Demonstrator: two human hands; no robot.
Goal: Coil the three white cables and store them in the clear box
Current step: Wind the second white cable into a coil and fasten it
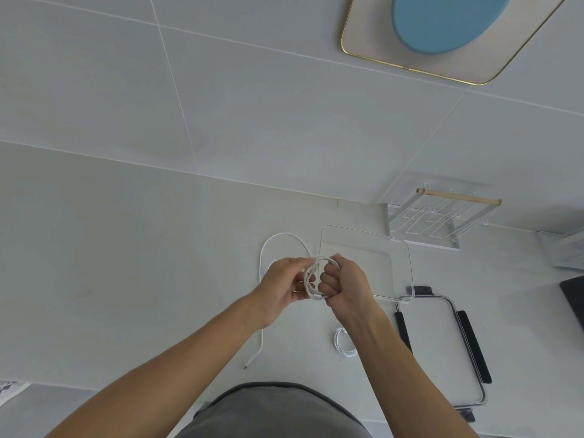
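A white cable coil (311, 284) hangs between both hands above the counter. My right hand (344, 281) is fisted around its right side. My left hand (282, 287) pinches the cable's end at the coil's top left. A second white cable (271, 245) lies loose on the counter behind my left hand, its plug end (249, 363) trailing toward me. A third cable (343, 343), coiled, lies on the counter partly hidden under my right forearm. The clear box (363, 235) stands just behind my right hand, with nothing visible inside it.
The box lid with black clips (442, 349) lies to the right. A white wire rack with a wooden bar (436, 222) stands against the tiled wall. A dark object (573, 295) sits at the far right edge. A gold-rimmed mirror (363, 49) hangs on the wall.
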